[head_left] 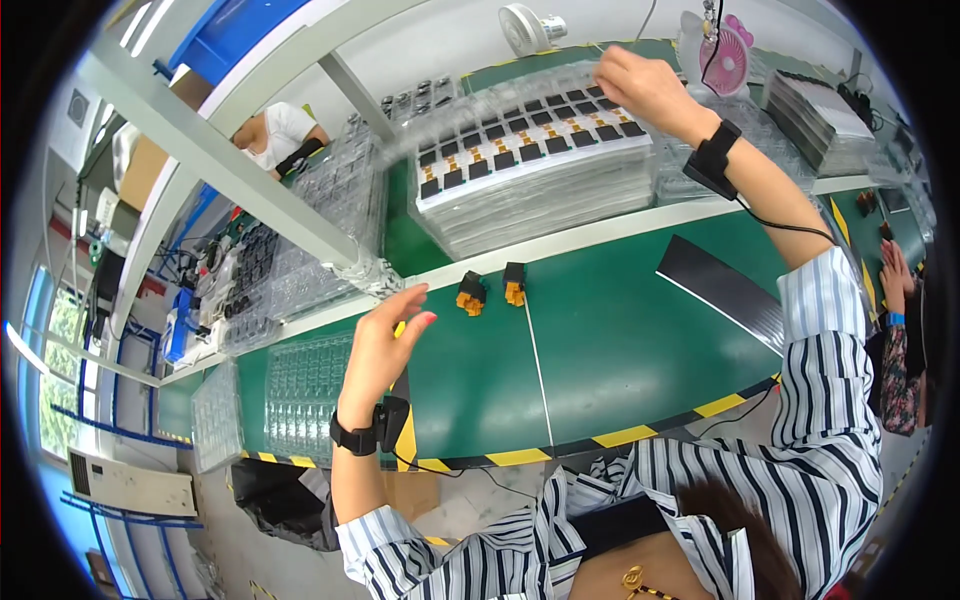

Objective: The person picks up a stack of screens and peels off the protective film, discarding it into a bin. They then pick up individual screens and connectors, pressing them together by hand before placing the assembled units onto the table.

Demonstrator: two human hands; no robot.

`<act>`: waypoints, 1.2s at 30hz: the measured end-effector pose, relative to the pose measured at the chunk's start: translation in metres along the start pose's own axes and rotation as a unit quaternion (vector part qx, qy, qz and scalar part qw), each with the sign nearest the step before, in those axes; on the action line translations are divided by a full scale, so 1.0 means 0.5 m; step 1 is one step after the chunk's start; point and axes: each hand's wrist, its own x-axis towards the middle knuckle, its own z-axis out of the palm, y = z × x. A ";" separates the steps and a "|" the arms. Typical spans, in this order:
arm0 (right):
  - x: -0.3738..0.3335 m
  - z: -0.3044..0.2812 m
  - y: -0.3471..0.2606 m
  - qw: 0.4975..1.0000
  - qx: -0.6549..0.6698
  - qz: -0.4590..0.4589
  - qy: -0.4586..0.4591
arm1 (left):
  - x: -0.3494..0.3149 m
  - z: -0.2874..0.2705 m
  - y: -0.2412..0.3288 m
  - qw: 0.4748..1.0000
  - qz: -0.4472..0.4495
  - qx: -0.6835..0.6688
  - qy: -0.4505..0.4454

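A clear plastic tray (470, 120) is tilted in the air over a tall stack of trays (540, 195) whose top layer holds several black and orange parts. My right hand (645, 90) grips the tray's far edge at the top. My left hand (385, 340) reaches up to its near corner, fingers spread around it. Both wrists wear black straps with cords. Two small black and orange parts (470, 293) (514, 283) lie on the green mat (620, 340) in front of the stack.
A black flat sheet (720, 280) lies on the mat at right. Empty clear trays (310, 385) sit at left, more stacks (815, 110) at back right beside a pink fan (725, 55). Another person (275, 135) works behind the rack; someone's hands (895, 275) show at far right.
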 end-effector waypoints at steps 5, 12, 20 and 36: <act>0.032 -0.046 -0.059 0.988 -0.071 0.018 0.136 | 0.038 -0.002 -0.024 0.993 -0.072 -0.094 -0.012; 0.067 -0.117 -0.093 0.925 0.076 -0.109 0.356 | 0.055 0.008 -0.029 0.974 -0.048 -0.220 0.041; 0.100 -0.328 -0.346 0.973 0.150 0.114 0.135 | -0.047 -0.032 -0.046 0.856 -0.024 -0.451 0.250; 0.295 0.157 -0.687 0.925 0.362 0.050 -0.106 | -0.410 -0.163 -0.405 0.764 -0.209 -0.241 0.561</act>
